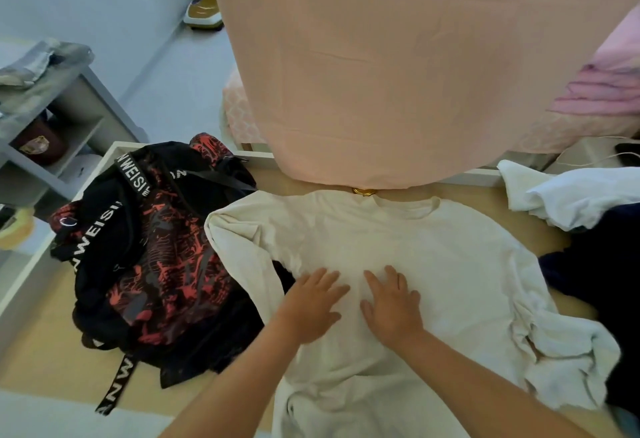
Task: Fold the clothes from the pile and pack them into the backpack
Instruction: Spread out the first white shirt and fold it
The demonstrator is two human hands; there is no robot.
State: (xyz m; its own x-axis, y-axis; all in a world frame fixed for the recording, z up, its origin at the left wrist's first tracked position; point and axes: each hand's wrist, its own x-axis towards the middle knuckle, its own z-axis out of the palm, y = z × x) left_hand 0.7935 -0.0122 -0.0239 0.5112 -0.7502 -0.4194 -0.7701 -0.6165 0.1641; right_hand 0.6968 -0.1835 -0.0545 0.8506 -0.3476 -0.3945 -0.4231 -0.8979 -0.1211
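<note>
Tan counter [41,365]. Cream shirt [398,247] spread flat; left hand [311,306] and right hand [391,302] press it, fingers straight. Smoothing step. Next: fold sleeves inward. Backpack [156,247] left.

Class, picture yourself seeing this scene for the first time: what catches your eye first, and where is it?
The white shirt lies spread flat in the middle, with the left hand and right hand pressing side by side on its chest. To its left sits the black-and-red backpack, and a big pink cloth fills the view beyond the collar.
</note>
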